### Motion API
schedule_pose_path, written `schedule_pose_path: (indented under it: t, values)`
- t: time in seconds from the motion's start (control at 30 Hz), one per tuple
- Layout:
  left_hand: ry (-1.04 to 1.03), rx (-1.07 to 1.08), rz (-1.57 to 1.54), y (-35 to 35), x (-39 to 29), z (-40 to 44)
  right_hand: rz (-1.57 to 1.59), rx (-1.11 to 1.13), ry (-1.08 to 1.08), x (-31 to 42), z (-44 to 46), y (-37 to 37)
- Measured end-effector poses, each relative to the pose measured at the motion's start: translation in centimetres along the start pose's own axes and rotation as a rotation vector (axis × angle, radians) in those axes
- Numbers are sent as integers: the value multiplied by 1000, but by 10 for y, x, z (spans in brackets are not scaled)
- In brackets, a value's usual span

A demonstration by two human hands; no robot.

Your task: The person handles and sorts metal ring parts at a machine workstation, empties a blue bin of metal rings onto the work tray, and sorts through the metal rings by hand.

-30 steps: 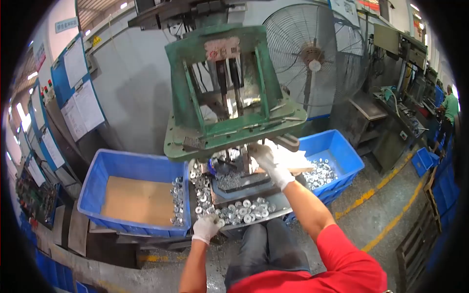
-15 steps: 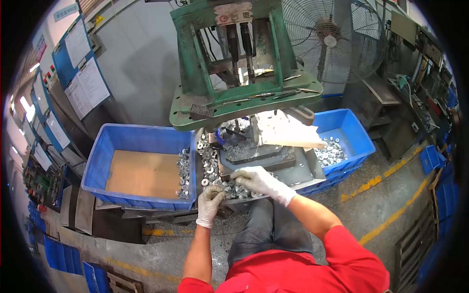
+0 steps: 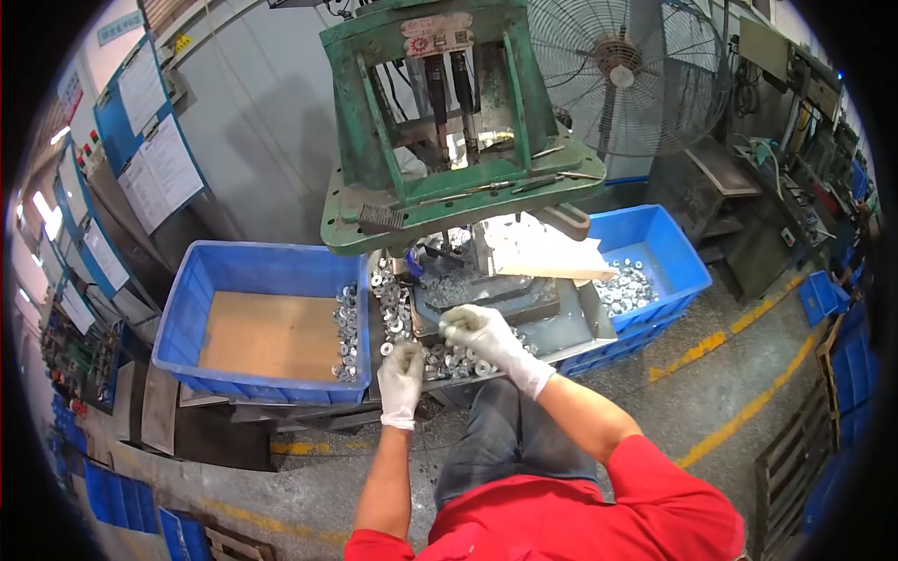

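Both my hands wear white gloves and are close together at the front edge of the metal tray [image 3: 599, 318]. My left hand [image 3: 400, 376] has its fingers curled at the tray's front left corner; what it may hold is too small to make out. Just right of it and a little higher, my right hand [image 3: 482, 335] hovers with bent fingers over the metal parts [image 3: 458, 361]; its fingertips are pressed together and anything between them is hidden. Behind the hands stands the green press [image 3: 463, 192], its dark die block [image 3: 496, 301] below.
A blue bin [image 3: 257, 257] with a brown board and metal parts stands at the left. Another blue bin [image 3: 687, 266] with metal parts is at the right. A large fan [image 3: 619, 75] stands behind, and wooden pallets [image 3: 795, 458] lie at the far right.
My right hand has come from under the press to the tray's front, beside my left hand. Since half a second ago it has lifted slightly. The camera view has shifted.
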State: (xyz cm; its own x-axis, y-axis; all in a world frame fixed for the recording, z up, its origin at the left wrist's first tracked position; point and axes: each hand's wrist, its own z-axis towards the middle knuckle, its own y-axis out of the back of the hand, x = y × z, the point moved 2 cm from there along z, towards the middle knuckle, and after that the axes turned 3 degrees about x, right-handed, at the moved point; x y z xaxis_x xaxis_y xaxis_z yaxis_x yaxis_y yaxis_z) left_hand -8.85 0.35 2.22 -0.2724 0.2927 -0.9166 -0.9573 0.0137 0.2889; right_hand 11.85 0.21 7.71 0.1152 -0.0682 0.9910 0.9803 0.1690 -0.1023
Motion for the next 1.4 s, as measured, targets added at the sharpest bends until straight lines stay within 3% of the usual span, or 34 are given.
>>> schedule_pose_path:
  t: [0.07, 0.2, 0.27, 0.33, 0.43, 0.53, 0.57, 0.67, 0.73, 0.77, 0.83, 0.93, 0.97, 1.0, 1.07, 1.13, 1.27, 1.4]
  values:
    - [-197, 168, 611, 4, -23, -7, 121, -129, 115, 7, 4, 29]
    - [1, 408, 846, -9, -10, -3, -49, -508, 114, 30, 14, 83]
    - [27, 492, 931, -13, -1, 7, -28, -486, 260, 22, 28, 105]
    - [-2, 496, 838, -10, 9, 10, -306, -465, 235, 56, 21, 106]
    - [-97, 341, 717, -3, 18, 3, -353, -410, 297, 49, 39, 111]
    - [-13, 251, 650, 1, 13, -2, -580, -292, 274, 60, 50, 103]
    - [-43, 223, 577, 4, 14, -1, -478, -218, 57, 75, 43, 101]
    - [252, 224, 7, 5, 14, 5, -749, -262, 177, 59, 71, 116]
    - [368, 220, -214, 5, 10, 5, -695, -305, 194, 50, 91, 123]
    - [386, 217, -246, 5, 7, 7, -776, -404, -158, 44, 106, 130]
    - [394, 219, -276, 4, 6, 7, -724, -482, -24, 1, 128, 146]
    - [463, 160, -375, 2, -10, 3, -567, -552, 175, 24, 84, 123]
    - [486, 135, -401, -2, -9, 4, -537, -602, 120, 58, 57, 99]
    - [502, 118, -426, -4, -8, 5, -478, -529, 146, 53, 41, 87]
    - [490, 136, -444, -8, -3, 8, -743, -188, 449, 38, 25, 64]
    - [476, 164, -444, -13, -5, 9, -734, 10, 501, 34, 0, 31]
    - [459, 211, -401, -19, -22, 12, -967, 123, 535, 3, -12, 0]
    - [399, 262, -424, -18, -24, 17, -729, 0, 462, 6, -17, 7]
